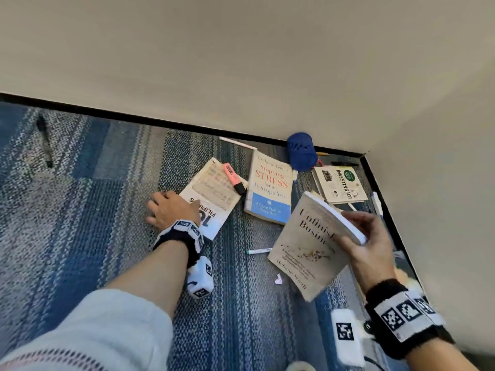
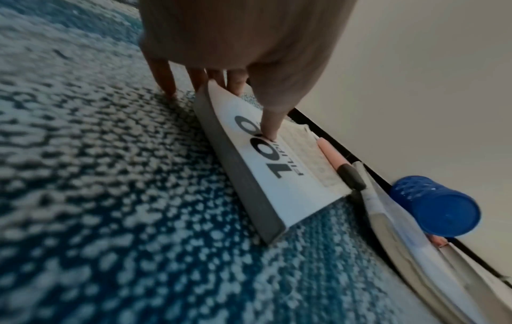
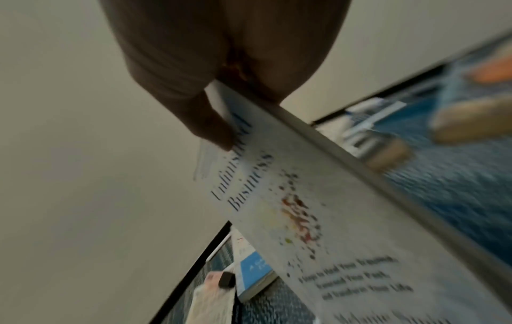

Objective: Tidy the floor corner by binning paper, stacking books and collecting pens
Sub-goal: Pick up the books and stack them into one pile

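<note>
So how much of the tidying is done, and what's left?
Nothing looks done yet. In hand: the right hand holds the Unfinished Business book off the carpet, and the left hand grips the white book, which has a pink highlighter lying on it. Left: no stack exists, the Stress book and Investing book lie apart, pens lie scattered, the blue cup is tipped over, and a paper scrap remains.
</note>
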The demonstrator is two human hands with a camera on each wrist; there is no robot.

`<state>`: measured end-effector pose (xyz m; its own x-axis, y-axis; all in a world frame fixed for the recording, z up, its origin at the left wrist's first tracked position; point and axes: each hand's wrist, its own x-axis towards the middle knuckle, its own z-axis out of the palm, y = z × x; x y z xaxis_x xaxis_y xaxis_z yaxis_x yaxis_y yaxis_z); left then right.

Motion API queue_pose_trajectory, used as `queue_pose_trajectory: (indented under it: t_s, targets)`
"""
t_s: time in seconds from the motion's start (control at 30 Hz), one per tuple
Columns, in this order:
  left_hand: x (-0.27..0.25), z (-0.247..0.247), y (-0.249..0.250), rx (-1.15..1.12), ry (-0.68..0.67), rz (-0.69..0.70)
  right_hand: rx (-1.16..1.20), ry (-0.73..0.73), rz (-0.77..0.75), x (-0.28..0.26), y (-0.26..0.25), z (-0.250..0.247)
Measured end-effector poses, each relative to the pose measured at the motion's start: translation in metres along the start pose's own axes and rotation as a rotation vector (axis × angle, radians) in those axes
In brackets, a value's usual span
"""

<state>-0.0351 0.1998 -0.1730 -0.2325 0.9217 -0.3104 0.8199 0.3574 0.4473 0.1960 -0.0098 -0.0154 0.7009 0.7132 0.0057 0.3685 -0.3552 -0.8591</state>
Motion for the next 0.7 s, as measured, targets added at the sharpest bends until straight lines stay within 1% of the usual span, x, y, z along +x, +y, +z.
queue_pose_trajectory:
  t_s: [0.07, 0.1, 0.13, 0.17, 0.2, 0.23, 0.27, 0.3, 0.33, 0.37, 0.4, 0.43, 0.47, 0.5, 0.53, 0.57, 0.63, 0.7]
  targets:
    - [-0.004, 0.006, 0.005, -0.014, -0.012, -0.014, 0.242, 0.018, 0.151, -0.001, 0.016, -0.001]
    - [-0.004, 0.008, 0.007, -0.034, -0.05, -0.045, 0.375, 0.027, 0.243, -0.002, 0.026, 0.001]
    - [-0.003, 0.009, 0.01, -0.049, -0.12, -0.072, 0.474, 0.036, 0.316, -0.003, 0.037, 0.0]
    - [-0.003, 0.009, 0.011, -0.047, -0.187, -0.097, 0.527, 0.04, 0.36, -0.005, 0.048, 0.001]
    - [-0.006, 0.008, 0.013, -0.02, -0.206, -0.109, 0.536, 0.036, 0.375, -0.007, 0.058, 0.001]
    - [-0.013, 0.006, 0.015, 0.059, -0.147, -0.08, 0.53, 0.02, 0.375, -0.009, 0.066, 0.0]
    - [-0.025, 0.002, 0.018, 0.16, -0.014, 0.02, 0.521, -0.006, 0.366, -0.01, 0.071, -0.002]
    - [-0.041, 0.0, 0.022, 0.23, 0.101, 0.191, 0.512, -0.024, 0.363, -0.009, 0.075, -0.006]
    - [-0.059, 0.001, 0.026, 0.235, 0.142, 0.399, 0.5, -0.036, 0.362, -0.006, 0.075, -0.009]
    - [-0.079, 0.006, 0.031, 0.203, 0.065, 0.602, 0.487, -0.031, 0.361, -0.002, 0.077, -0.014]
    - [-0.099, 0.017, 0.033, 0.172, -0.091, 0.776, 0.479, -0.031, 0.348, 0.001, 0.078, -0.02]
    - [-0.118, 0.029, 0.034, 0.178, -0.276, 0.899, 0.462, -0.025, 0.325, 0.006, 0.078, -0.025]
    - [-0.136, 0.04, 0.035, 0.219, -0.445, 0.969, 0.448, -0.02, 0.296, 0.009, 0.078, -0.031]
    - [-0.148, 0.053, 0.033, 0.268, -0.548, 0.998, 0.433, -0.006, 0.277, 0.012, 0.079, -0.036]
    - [-0.159, 0.065, 0.031, 0.306, -0.594, 0.997, 0.425, 0.007, 0.267, 0.015, 0.08, -0.04]
    - [-0.168, 0.076, 0.03, 0.329, -0.6, 0.982, 0.424, 0.013, 0.259, 0.017, 0.081, -0.046]
    - [-0.178, 0.088, 0.031, 0.355, -0.565, 0.952, 0.428, -0.001, 0.275, 0.022, 0.087, -0.056]
    - [-0.182, 0.089, 0.032, 0.414, -0.526, 0.997, 0.432, -0.021, 0.34, 0.025, 0.097, -0.062]
